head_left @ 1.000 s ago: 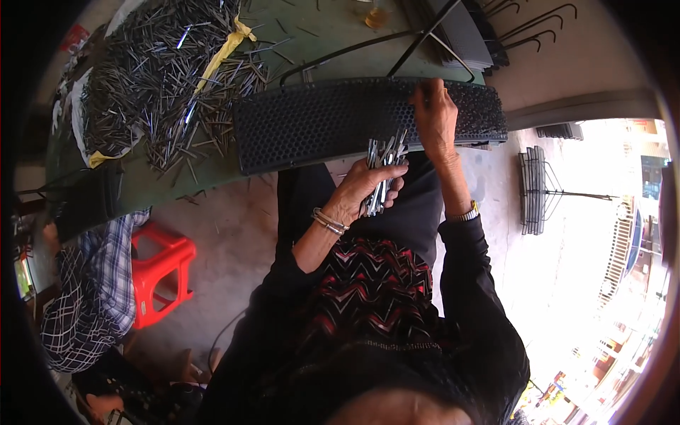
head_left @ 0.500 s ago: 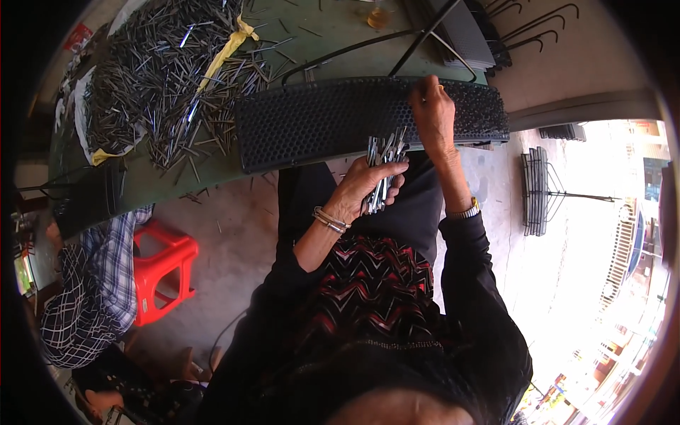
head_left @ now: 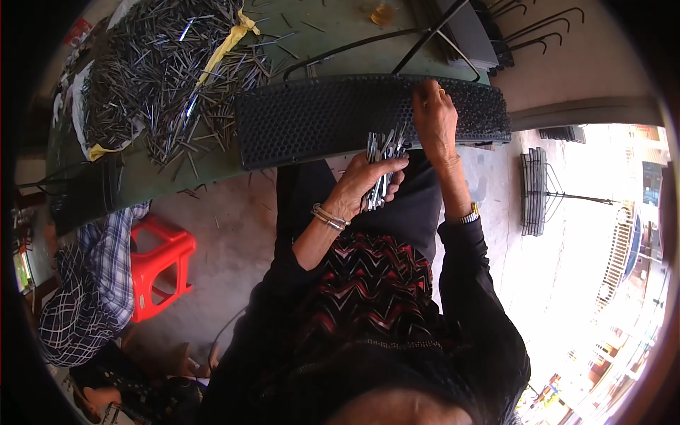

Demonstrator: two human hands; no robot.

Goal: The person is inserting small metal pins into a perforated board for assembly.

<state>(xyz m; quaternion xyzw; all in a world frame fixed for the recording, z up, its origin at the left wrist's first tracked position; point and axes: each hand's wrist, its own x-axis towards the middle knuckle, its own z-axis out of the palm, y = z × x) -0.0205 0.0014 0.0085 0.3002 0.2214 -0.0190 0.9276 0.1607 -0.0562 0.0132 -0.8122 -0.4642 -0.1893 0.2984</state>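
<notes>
My left hand [head_left: 365, 180] is wrapped round a bundle of thin metal strips [head_left: 382, 170], their shiny ends sticking up past the thumb. Just above it lies a long black perforated panel [head_left: 319, 117], its surface full of small holes, along the near edge of the table. My right hand [head_left: 435, 124] is over the right part of this panel, fingers pinched together against it. Whatever sits between those fingertips is hidden. To the right of that hand the panel's holes look filled with small dark pieces. Black metal bars [head_left: 354, 44] rise behind the panel.
A large heap of metal strips [head_left: 156, 85] with a yellow band [head_left: 230, 46] covers the table's left side. Grey sheets [head_left: 464, 39] are stacked at the back right, beside hooked black rods [head_left: 542, 32]. A red plastic stool [head_left: 163, 265] and a person in plaid [head_left: 106, 262] are at left.
My right hand has shifted very slightly down at the panel, still pinched. The left hand keeps its bundle in nearly the same place. The view has shifted a little.
</notes>
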